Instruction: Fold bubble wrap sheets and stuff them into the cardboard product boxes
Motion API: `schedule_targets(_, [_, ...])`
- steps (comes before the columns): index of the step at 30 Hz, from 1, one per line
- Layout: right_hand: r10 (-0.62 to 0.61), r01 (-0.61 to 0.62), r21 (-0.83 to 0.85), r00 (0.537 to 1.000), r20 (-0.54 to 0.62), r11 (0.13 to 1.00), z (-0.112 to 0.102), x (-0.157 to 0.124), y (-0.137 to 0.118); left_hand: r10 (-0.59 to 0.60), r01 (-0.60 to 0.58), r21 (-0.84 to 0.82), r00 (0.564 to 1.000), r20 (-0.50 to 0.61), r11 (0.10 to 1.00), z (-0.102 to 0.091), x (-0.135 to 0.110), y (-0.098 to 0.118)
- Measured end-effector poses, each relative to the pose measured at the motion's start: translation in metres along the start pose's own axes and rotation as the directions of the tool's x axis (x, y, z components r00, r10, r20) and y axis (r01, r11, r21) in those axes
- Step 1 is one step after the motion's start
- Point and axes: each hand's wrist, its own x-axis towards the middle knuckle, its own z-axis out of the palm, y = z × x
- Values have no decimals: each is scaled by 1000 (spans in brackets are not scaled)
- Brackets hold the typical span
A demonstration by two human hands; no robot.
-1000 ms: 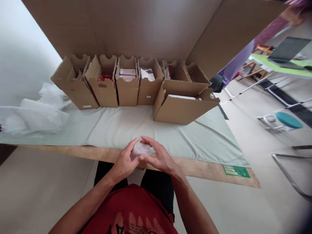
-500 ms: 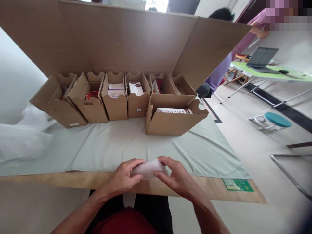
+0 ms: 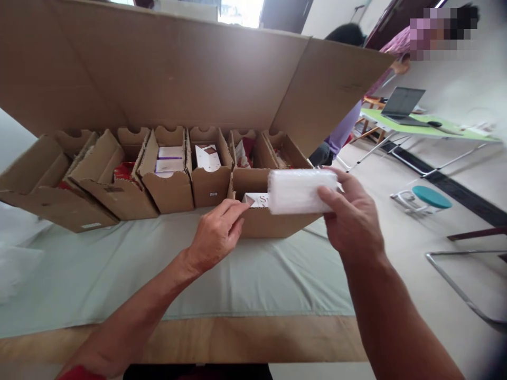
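My right hand [image 3: 352,211] holds a white bubble-wrapped package [image 3: 295,192] by its right end, thumb in front. The package hangs over a cardboard bin [image 3: 273,227] that lies crosswise at the front right, and it hides part of that bin's opening. Inside the bin is a white carton [image 3: 257,199] with brown lettering, partly covered by the package. My left hand [image 3: 217,227] is at the bin's left front corner, fingers over the rim and thumb lower down, close to the carton's corner.
Behind stands a row of cardboard bins [image 3: 170,187] with red packets and white boxes in them. A tall cardboard panel [image 3: 178,74] rises at the back. Clear plastic [image 3: 18,264] lies on the left. Rightward are a green table [image 3: 443,132], a teal stool [image 3: 431,197] and people.
The package has moved from both hands near the table edge up and forward over the front bin, now in my right hand only. My left hand has let go and reached the bin's corner.
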Motion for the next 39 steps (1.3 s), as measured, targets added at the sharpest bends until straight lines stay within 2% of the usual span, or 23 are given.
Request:
schedule_targets(3, [2,8,-119,996,84,993,17,21,6,15,-13,37,998,-64,999,4,-4,1])
schedule_targets(6, [-67,129,-348,980,185,929,30,31,3,12,-7,52,994,-104,999,7,-6,3])
schedule_targets(10, [-84,272,-626,946,313,731,53,35,-5,12,-4,59,991,-135,998,10,-7,4])
schedule_targets(14, [18,316,-803,926,376,506,80,33,-12,18,-14,29,990,-143,999,12,-8,1])
schedule_targets(16, [66,354,-830,905,420,432,90,29,-17,18,-16,18,989,-146,1000,12,-8,0])
schedule_targets(17, [91,375,-818,886,455,436,93,27,-19,15,-13,13,989,-146,1000,12,-9,-1])
schedule_targets(21, [180,384,-669,769,613,637,93,26,-26,-6,3,-24,992,-126,1000,11,-9,-2])
schedule_targets(23, [206,368,-638,738,643,676,91,30,-24,-13,8,-40,992,-125,999,12,-10,-2])
schedule_targets(25, [246,382,-670,723,646,636,92,36,-19,-17,11,-46,990,-138,999,12,-10,-1])
schedule_targets(29, [307,476,-748,706,638,462,101,44,-10,-36,31,-33,988,-148,999,14,-13,-1])
schedule_targets(32, [334,577,-732,653,680,362,107,48,-10,-35,29,-47,990,-137,998,15,-15,-2])
schedule_targets(35, [377,634,-694,584,718,340,110,50,-12,-32,25,-52,990,-137,998,15,-17,-2])
schedule_targets(39, [394,671,-659,535,747,339,114,49,-12,-23,20,-20,987,-156,1000,15,-17,0])
